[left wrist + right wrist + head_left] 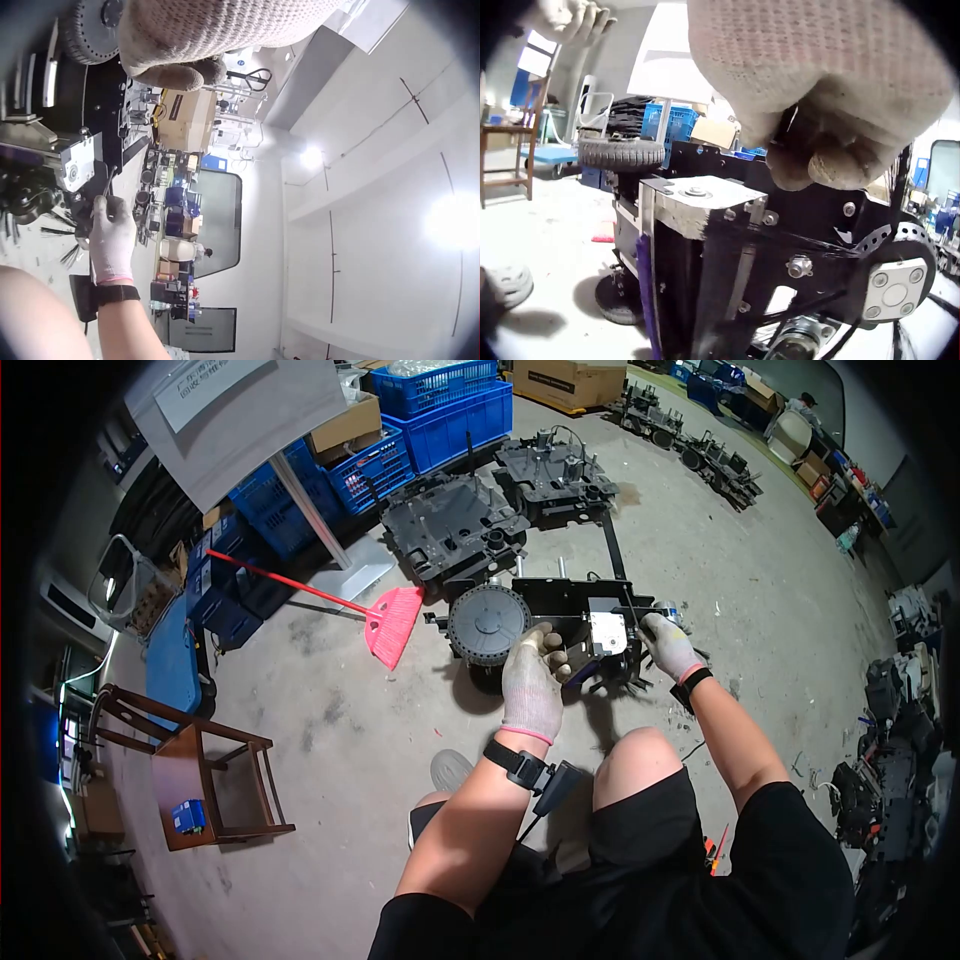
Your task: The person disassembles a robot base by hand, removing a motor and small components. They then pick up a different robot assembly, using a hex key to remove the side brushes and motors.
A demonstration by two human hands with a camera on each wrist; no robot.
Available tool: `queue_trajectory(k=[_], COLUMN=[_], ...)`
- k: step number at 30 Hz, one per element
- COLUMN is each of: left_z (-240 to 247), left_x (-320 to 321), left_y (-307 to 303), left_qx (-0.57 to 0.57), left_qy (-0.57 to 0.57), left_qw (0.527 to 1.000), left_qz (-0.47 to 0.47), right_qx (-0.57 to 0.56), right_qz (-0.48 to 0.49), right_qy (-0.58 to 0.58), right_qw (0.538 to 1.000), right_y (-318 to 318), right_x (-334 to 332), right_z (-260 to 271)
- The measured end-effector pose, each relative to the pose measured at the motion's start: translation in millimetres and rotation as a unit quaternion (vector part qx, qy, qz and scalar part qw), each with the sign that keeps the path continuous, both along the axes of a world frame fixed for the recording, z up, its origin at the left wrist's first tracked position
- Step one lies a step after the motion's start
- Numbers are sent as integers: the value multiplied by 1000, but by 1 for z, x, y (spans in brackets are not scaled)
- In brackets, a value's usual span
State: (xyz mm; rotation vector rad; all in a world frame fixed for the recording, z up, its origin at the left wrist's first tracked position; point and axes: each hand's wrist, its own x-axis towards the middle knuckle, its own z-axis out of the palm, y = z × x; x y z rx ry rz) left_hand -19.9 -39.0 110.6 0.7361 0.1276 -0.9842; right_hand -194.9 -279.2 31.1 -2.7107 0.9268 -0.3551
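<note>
A black machine chassis (555,598) stands on the floor, with a round wheel (489,624) on its left and a silver metal block (608,632) on its right. My gloved left hand (534,678) hangs in the air near the wheel, its fingers loosely bent and holding nothing; the right wrist view shows this hand (571,21) apart from the machine. Beside the block, my gloved right hand (670,645) pinches a thin dark rod (112,180) between thumb and fingers. In the right wrist view the fingers (836,161) cover most of it, and its lower end is hidden.
Two more chassis (450,525) (555,472) lie behind on the floor. A pink broom (395,622), a sign stand (350,568) and a wooden chair (190,770) are at the left. Blue crates (455,425) stand at the back, and dark parts (885,760) are piled at the right.
</note>
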Motion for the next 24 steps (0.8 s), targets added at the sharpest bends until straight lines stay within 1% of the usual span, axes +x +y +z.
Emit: queue_trajectory(k=[1,3,4,6,8,10,11,12,14,15,16,18,19,20,22,24], left_z=[0,2,3,3,1,-2,0,1,1,-1,-3,-6,-6,-5,8,7], left_x=[-1,-1,-3,-3,-1,0,0,0,0,1,2,2,2,3,1,4], left_y=[0,1,4,4,4,3,4,4,5,4,4,4,4,5,12,12], left_qx=[-1,1,3,0,-4,-16,-17,-13,-10,-15,-20,-27,-32,-26,-21,-19], left_qy=[-3,-6,-9,-10,-13,-14,-13,-11,-9,-3,3,5,7,-3,-6,-15], left_qw=[1000,1000,1000,1000,1000,1000,1000,1000,1000,1000,1000,1000,999,1000,1000,1000], left_qz=[-1,-6,-11,-10,-8,-8,-6,-4,0,4,10,15,14,13,8,11], right_qx=[0,150,150,289,307,230,184,184,50,38,36,-42,-44,-26,-49,-74], right_qz=[0,-35,-35,-69,-76,-55,-52,-50,-94,-120,-115,-29,15,37,66,37], right_qy=[0,-103,-101,-48,-54,-124,-89,-88,17,24,23,-30,-66,-88,-57,-52], right_qw=[1000,983,983,954,947,964,977,978,994,992,992,998,997,995,995,995], right_y=[-2,-6,-9,-15,-19,-23,-21,-18,-7,9,12,12,12,17,17,25], right_x=[1,3,2,5,11,17,22,27,39,44,45,45,43,42,36,38], right_z=[-5,-14,-16,-9,-11,-18,-11,-5,11,29,28,20,13,11,-1,-1])
